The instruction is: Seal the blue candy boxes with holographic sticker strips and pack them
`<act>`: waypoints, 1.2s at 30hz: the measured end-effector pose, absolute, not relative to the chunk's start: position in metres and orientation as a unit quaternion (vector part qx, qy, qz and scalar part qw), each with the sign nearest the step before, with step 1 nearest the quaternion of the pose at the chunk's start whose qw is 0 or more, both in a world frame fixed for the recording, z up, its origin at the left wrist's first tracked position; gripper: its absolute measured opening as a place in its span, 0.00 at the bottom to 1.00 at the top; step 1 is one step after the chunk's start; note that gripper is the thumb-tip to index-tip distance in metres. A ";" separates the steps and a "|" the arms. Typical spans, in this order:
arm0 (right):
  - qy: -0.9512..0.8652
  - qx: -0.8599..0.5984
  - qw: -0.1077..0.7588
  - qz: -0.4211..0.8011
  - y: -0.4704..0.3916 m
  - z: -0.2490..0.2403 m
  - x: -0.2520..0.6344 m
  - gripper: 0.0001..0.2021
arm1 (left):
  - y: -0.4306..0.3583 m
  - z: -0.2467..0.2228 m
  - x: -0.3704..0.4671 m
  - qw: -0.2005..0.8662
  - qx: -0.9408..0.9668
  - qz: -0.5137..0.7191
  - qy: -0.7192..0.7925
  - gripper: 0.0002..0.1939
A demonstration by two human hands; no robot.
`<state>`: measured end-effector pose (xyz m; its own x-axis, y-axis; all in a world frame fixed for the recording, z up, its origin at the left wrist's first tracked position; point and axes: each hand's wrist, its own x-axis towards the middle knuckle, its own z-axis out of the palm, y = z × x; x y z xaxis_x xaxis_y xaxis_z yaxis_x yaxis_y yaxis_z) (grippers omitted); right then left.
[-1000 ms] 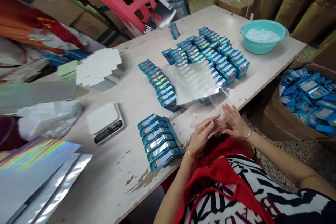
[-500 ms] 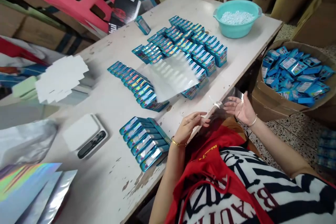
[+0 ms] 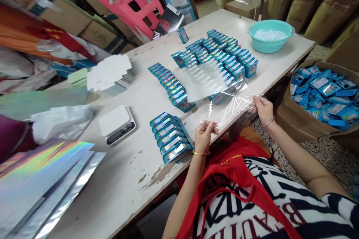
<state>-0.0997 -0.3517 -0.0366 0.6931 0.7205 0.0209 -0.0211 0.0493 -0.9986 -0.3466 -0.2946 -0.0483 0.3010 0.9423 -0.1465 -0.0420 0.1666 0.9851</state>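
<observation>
A clear plastic film (image 3: 234, 105) is stretched between my two hands over the table's near edge. My left hand (image 3: 205, 134) pinches its left corner, and my right hand (image 3: 261, 107) pinches the right one. Left of my left hand stands a short row of blue boxes (image 3: 171, 136). Beyond the film, a translucent sheet (image 3: 206, 79) lies partly over rows of blue boxes (image 3: 224, 54). One more row of blue boxes (image 3: 172, 87) runs along the sheet's left side.
On the table (image 3: 120, 183) are a white scale (image 3: 116, 123), a stack of white cards (image 3: 108, 73), shiny sheets (image 3: 53, 179) and a turquoise basin (image 3: 269, 44) of small white pieces. A carton (image 3: 297, 119) of blue packs stands right. Someone's purple sleeve (image 3: 14, 138) shows at far left.
My hands were loosely open near the table edge; now their fingers are closed on the film, which is spread out and raised. The view has shifted, and a purple sleeve has appeared at left.
</observation>
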 end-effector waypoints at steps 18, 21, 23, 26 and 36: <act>-0.742 -0.501 0.320 0.310 -0.316 -0.065 -0.162 0.14 | -0.283 -0.076 -0.318 0.497 0.511 0.433 0.552 0.31; -0.731 -0.437 0.365 0.376 -0.306 -0.070 -0.158 0.16 | -0.289 -0.068 -0.325 0.495 0.495 0.443 0.560 0.34; -0.700 -0.442 0.402 0.392 -0.301 -0.067 -0.153 0.17 | -0.293 -0.064 -0.329 0.485 0.475 0.460 0.572 0.35; -0.619 -0.496 0.468 0.390 -0.293 -0.059 -0.145 0.18 | -0.298 -0.060 -0.338 0.468 0.441 0.482 0.595 0.33; -0.653 -0.483 0.434 0.389 -0.308 0.002 -0.177 0.18 | -0.307 -0.009 -0.355 0.383 0.558 0.497 0.543 0.27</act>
